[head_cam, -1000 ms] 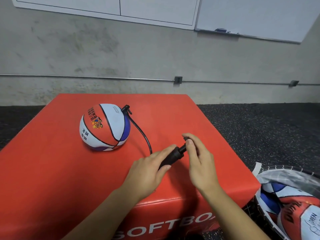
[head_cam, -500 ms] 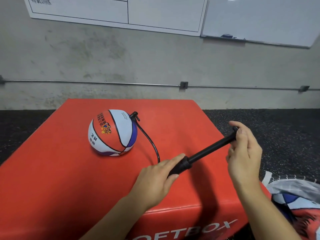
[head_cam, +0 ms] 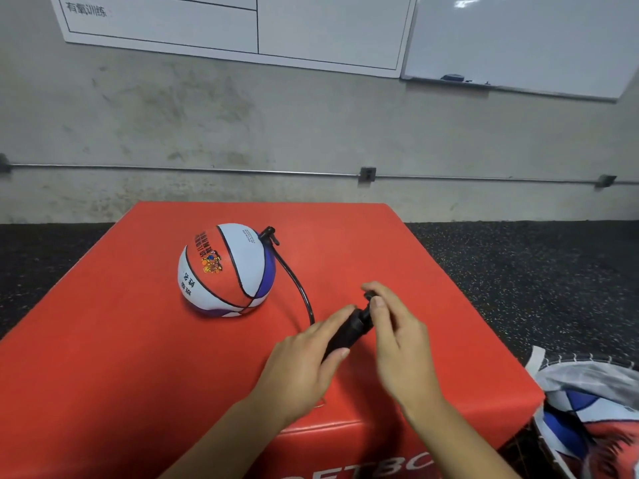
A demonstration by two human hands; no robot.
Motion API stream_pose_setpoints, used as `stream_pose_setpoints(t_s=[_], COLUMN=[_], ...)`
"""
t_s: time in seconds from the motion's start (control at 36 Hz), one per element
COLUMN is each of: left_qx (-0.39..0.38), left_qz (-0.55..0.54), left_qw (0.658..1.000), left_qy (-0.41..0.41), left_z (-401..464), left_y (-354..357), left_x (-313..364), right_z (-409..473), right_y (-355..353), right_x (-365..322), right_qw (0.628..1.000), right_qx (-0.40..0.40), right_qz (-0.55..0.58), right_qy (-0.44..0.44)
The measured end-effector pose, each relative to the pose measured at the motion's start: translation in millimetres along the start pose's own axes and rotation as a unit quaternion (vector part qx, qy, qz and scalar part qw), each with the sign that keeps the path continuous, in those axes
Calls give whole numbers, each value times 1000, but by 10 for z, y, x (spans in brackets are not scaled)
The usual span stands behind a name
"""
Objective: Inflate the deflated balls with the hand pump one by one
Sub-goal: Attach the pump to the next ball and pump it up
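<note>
Hands grip the hand pump [head_cam: 349, 331], left hand [head_cam: 304, 361] on barrel, right hand [head_cam: 397, 337] on handle; hard strokes could tug its hose [head_cam: 297, 281] from the basketball [head_cam: 226, 269].

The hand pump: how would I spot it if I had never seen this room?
Find the big red box in the middle of the floor, with a red, white and blue ball on top. A thin black hose curves from the ball toward the person. It ends at the hand pump, a short black tube gripped between the left hand and right hand.
</note>
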State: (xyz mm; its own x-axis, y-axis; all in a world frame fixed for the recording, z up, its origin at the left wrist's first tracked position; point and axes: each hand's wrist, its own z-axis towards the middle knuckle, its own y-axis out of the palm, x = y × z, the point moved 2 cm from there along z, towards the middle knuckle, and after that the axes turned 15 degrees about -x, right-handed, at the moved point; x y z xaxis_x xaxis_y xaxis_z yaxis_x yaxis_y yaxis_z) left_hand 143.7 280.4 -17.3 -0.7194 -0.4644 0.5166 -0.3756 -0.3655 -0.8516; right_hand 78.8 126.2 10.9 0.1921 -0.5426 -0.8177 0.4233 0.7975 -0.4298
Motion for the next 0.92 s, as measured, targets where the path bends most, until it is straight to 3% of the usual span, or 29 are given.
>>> stream_pose_setpoints(t_s=[0.36, 0.69, 0.92], left_qx=[2, -14, -16], left_qz=[39, 64, 45], left_qw=[999, 998, 999], left_qy=[-8, -7, -7], left_z=[93, 113, 84], left_y=[56, 54, 54], left_x=[19, 104, 71], right_z=[-3, 232, 228], right_y=[-202, -1032, -893], right_x=[105, 201, 185], right_qw=[1000, 981, 983], right_qx=[-18, 144, 148], right_qz=[-6, 128, 102], right_qy=[21, -23, -20])
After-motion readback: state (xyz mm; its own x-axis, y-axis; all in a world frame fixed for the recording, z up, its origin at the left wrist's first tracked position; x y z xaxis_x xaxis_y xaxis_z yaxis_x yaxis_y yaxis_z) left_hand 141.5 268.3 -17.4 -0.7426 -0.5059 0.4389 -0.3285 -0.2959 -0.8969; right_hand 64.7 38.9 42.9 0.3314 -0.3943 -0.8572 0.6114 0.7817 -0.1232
